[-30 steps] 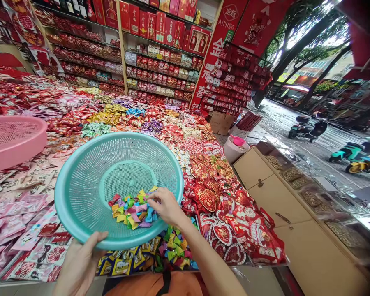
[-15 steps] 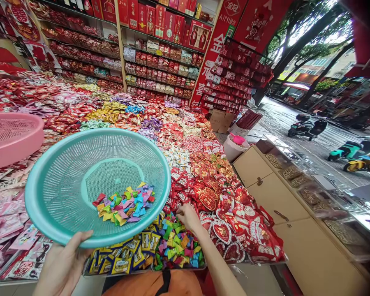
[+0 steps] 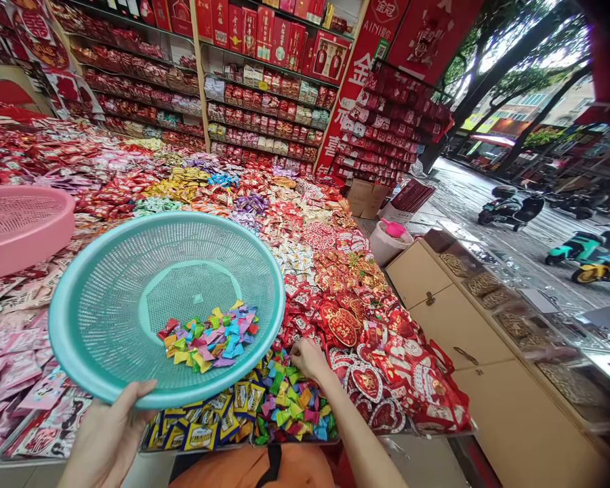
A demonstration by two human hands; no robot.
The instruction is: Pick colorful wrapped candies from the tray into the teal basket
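My left hand [image 3: 112, 427] grips the near rim of a teal plastic sieve basket [image 3: 106, 254], thumb over the edge and fingers underneath. The basket tilts toward me, and a small heap of colourful wrapped candies [image 3: 216, 339] lies in its lower right part. At the far edge of a tray section of similar bright candies [image 3: 292, 407], my right hand [image 3: 309, 358] is closed with its fingers curled together. Whatever its fingertips hold, if anything, is hidden. Left of that section lie blue-and-yellow wrapped candies [image 3: 203, 434], partly under the basket rim.
A pink basket [image 3: 25, 237] rests on the candy display at left. Red heart-shaped packets [image 3: 367, 381] fill the trays right of my hand. Beige cabinets [image 3: 468, 325] stand along the right side. Stocked shelves [image 3: 269, 102] line the back, and scooters [image 3: 511, 207] are parked outside.
The teal basket and my left hand have shifted slightly right in view. My right hand stays at nearly the same spot, its fingers still curled.
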